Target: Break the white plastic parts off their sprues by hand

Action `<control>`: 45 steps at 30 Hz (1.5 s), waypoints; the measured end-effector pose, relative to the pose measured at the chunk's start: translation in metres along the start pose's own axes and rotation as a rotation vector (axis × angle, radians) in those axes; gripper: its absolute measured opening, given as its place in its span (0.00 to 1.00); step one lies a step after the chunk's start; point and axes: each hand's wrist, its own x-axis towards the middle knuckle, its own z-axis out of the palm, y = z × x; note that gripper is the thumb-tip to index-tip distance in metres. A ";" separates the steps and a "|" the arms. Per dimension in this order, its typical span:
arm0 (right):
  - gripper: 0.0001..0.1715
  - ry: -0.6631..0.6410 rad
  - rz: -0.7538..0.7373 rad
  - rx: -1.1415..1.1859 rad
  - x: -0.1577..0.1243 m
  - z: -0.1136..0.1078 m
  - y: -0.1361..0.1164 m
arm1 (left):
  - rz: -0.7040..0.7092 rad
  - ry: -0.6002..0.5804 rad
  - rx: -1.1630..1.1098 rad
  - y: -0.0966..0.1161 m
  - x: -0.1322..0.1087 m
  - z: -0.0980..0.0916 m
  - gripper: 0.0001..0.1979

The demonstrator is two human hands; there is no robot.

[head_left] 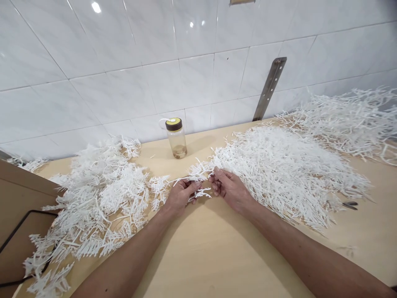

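Observation:
White branched plastic pieces, like small twigs, are in my left hand, its fingers closed around them near the middle of the table. One branched piece sticks out to the right from under the thumb. Close by on the right, my right hand has its thumb and fingertips pinched together at the tips of white strands. Whatever lies inside that pinch is too small to make out. A large heap of white strands spreads just beyond my right hand. Left of my left hand lies another heap of branched pieces.
A clear bottle with a dark and yellow lid stands behind my hands. Another white pile lies at the back right. A small dark metal tool rests at the right. A cardboard box stands at the left; a metal bracket leans against the tiled wall.

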 end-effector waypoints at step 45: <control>0.06 -0.205 -0.021 -0.195 -0.005 0.001 -0.009 | 0.194 0.430 0.151 -0.012 0.021 -0.018 0.15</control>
